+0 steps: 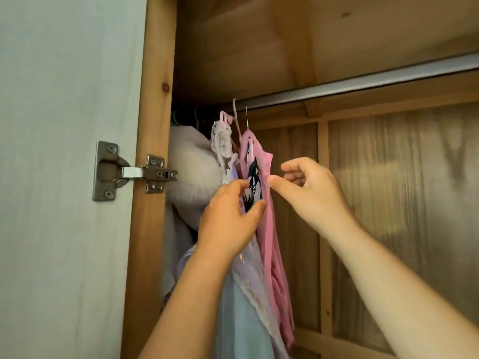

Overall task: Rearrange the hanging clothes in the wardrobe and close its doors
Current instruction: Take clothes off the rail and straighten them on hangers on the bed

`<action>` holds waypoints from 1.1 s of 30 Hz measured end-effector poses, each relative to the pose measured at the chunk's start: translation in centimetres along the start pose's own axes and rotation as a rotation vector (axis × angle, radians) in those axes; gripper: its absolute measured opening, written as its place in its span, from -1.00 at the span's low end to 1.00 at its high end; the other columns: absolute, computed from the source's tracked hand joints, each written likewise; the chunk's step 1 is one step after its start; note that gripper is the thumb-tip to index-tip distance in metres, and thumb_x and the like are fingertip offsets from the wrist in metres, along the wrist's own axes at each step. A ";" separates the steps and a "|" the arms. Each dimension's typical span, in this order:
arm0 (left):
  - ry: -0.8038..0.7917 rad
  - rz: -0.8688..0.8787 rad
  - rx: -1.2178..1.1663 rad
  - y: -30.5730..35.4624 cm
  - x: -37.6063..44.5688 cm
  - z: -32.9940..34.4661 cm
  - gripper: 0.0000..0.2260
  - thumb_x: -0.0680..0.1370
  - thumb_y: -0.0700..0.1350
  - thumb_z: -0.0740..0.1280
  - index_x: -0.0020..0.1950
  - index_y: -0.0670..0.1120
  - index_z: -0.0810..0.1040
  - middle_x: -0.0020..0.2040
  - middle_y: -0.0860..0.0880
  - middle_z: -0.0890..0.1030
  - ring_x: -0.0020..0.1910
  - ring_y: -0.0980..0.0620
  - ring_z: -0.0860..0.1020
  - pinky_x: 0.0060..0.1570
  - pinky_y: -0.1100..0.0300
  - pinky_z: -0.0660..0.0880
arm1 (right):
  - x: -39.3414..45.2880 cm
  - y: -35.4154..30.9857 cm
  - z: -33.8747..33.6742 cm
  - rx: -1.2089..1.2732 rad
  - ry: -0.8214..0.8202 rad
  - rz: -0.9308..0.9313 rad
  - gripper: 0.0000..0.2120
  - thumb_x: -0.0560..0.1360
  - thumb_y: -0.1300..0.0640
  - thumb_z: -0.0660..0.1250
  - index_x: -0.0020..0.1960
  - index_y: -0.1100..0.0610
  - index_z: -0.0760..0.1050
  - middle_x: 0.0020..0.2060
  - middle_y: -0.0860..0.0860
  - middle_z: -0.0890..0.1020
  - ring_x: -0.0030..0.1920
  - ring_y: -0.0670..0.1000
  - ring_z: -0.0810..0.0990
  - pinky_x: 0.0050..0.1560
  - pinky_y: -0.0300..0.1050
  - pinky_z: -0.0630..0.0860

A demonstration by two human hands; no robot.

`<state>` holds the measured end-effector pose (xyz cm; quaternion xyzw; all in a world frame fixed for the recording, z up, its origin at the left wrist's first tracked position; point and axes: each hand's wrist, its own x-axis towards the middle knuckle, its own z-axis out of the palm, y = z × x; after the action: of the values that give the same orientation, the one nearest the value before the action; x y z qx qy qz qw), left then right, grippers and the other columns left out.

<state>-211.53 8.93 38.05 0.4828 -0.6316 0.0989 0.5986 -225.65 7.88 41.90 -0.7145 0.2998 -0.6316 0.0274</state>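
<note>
Fingers point(252, 211) of our left hand point(228, 221) curl around the edge of a pink printed top point(267, 229), thumb pinching the fabric; our right hand point(308, 187) hovers just beside it, fingers loosely curled, holding nothing. That top hangs on a hanger point(237, 120) from the metal rail point(363, 84), bunched at the wardrobe's left end with a lilac dress point(248, 275) and a white fluffy garment point(191, 164). We judge the cloth soft, light and slippy; better to grip the hanger's neck. One door hinge point(134, 172) shows left.
</note>
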 end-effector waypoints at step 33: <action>0.009 0.041 0.366 -2.1 10.0 1.5 -0.51 0.45 0.12 0.40 0.34 0.10 0.36 0.25 0.10 0.47 0.10 0.09 0.48 0.06 0.18 0.47 | 15.7 5.6 6.1 0.443 -0.356 0.083 -0.24 0.39 0.45 0.29 0.49 0.02 0.16 0.42 0.11 0.32 0.32 0.12 0.42 0.26 0.01 0.46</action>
<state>-209.17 1.90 45.26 0.5702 -0.6100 0.2265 0.5015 -221.91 -6.04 52.27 -0.7777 0.1740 -0.5448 0.2608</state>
